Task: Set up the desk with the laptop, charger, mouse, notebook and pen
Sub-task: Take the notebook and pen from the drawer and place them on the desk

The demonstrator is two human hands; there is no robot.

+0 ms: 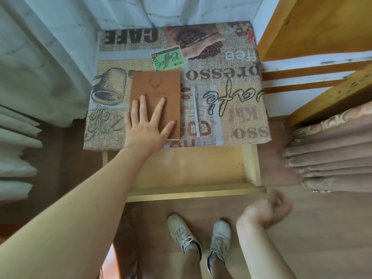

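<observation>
Fingers (144,106) of the left hand (148,129) lie spread flat on the brown notebook (156,91), pressing on its near half without gripping it. In the head view the notebook sits on the left part of the tabletop (237,109), with the pen (195,111) just beside it to the right and parallel to it. Notebook and pen look placed; no laptop, charger or mouse shows anywhere in the picture (the open drawer (191,168) below the tabletop looks bare), so I judge most of the setup is left to do. The left arm reaches forward, nearly straight, palm down. The right hand (267,210) hangs low over the floor, well apart from the tabletop, blurred, its fingers curled in loosely and seemingly holding nothing.
</observation>
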